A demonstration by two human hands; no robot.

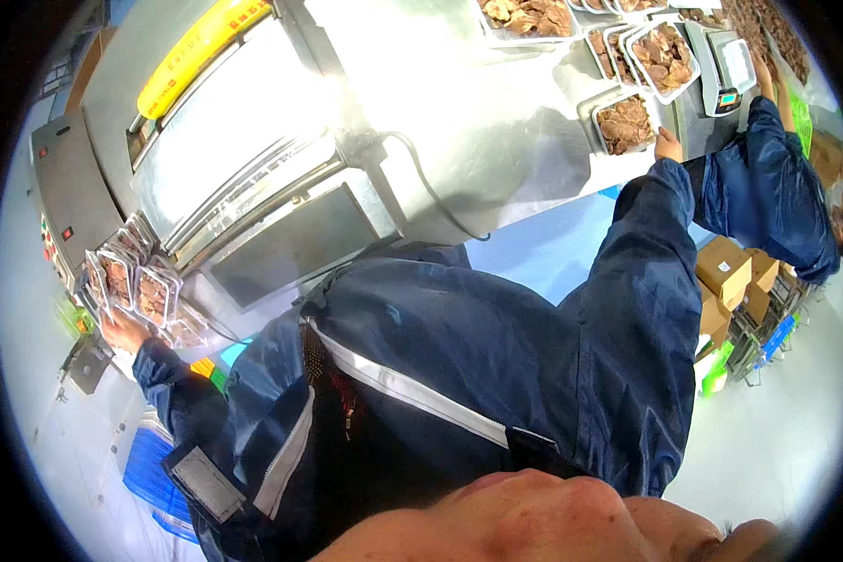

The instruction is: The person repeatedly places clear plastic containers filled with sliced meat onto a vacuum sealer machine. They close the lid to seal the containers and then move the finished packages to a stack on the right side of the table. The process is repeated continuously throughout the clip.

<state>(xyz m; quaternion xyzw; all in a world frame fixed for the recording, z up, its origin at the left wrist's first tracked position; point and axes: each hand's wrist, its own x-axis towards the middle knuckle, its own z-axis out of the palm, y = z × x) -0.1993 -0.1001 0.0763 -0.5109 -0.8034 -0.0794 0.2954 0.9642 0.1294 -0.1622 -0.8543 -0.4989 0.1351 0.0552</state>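
My right hand grips the near right corner of a clear plastic tray filled with brown sliced food pieces, at the steel table's front edge. Far to the left, my left hand has its fingers on a film-wrapped tray at the side of a piled group. Similar wrapped trays lean together right beside it. Between my hands sits a film-wrapping machine with a yellow film roll along its back and a dark flat plate at its front.
Overlapping filled trays and another filled tray stand at the back right. A co-worker's hand is at a digital scale. A black cable hangs over the table edge. Cardboard boxes stand at the right.
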